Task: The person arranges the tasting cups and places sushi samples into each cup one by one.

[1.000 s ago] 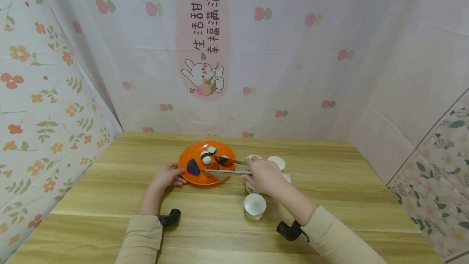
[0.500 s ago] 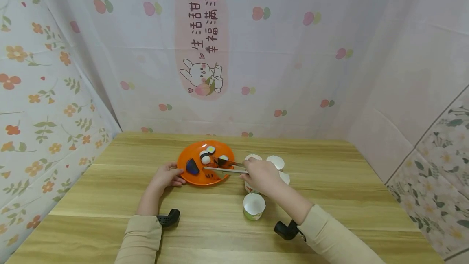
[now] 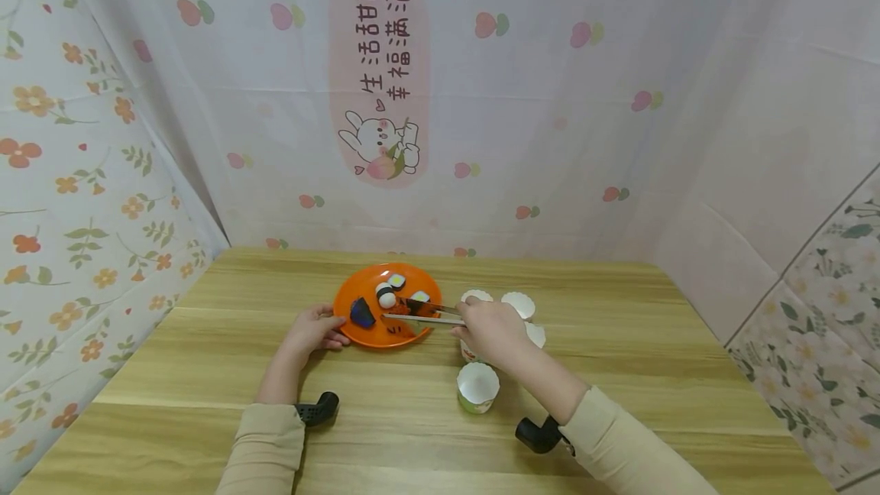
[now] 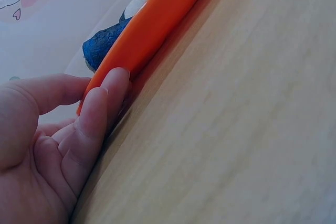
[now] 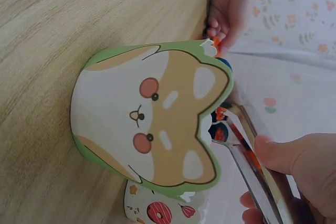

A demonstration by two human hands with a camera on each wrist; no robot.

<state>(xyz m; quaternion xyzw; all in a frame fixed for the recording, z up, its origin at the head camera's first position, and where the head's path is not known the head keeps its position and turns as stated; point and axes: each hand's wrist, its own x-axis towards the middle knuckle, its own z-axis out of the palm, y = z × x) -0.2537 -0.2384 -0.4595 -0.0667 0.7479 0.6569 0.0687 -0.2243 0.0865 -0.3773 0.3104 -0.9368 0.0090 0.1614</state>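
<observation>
The green cup [image 3: 477,401] stands nearest, and just past it the right hand [image 3: 493,329] grips the tongs [image 3: 429,320], their 2 arms apart over the orange plate [image 3: 371,338]; whether the tips hold a piece, I cannot tell. The left hand [image 3: 312,331] pinches the plate's left edge, and on it lie the blue piece [image 3: 361,314], then the banded piece [image 3: 386,296], then the yellow-centred roll [image 3: 396,281]. Behind the table [image 3: 206,357] hangs the curtain [image 3: 550,113]

Tongs [image 3: 440,320] over gap btwn plate [image 3: 374,337]/cups [image 3: 477,404]
</observation>
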